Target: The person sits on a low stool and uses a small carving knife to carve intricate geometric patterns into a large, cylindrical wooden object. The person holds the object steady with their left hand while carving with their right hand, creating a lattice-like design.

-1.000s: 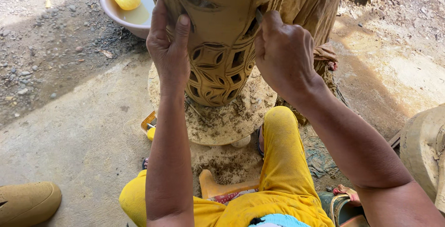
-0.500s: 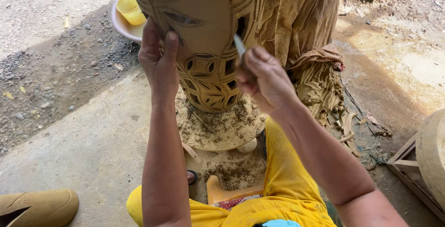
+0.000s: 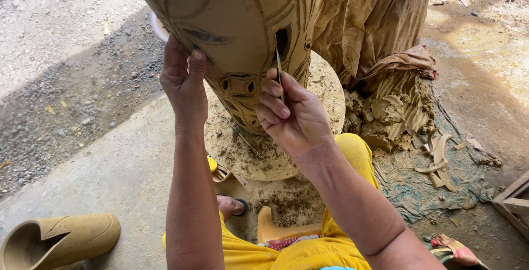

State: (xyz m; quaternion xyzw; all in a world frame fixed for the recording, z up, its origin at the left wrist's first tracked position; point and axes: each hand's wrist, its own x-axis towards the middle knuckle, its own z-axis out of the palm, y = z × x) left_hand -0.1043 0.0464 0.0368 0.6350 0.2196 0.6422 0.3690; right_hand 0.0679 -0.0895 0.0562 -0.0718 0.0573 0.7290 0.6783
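Right grip [image 3: 286, 113] pinching carving blade [image 3: 279, 71]

Clay pot [image 3: 237, 33] on round board [image 3: 325, 91], cloth heap [image 3: 386, 99] right, shoe [image 3: 55, 239] left

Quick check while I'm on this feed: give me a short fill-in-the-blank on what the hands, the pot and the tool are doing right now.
1. The right hand holds a thin ____ against the clay pot.
2. The left hand rests flat on the pot's ____.
3. The pot stands on a round ____ covered in clay crumbs.
4. A tan ____ lies on the ground at lower left.

Missing words: blade; wall; wheel; shoe
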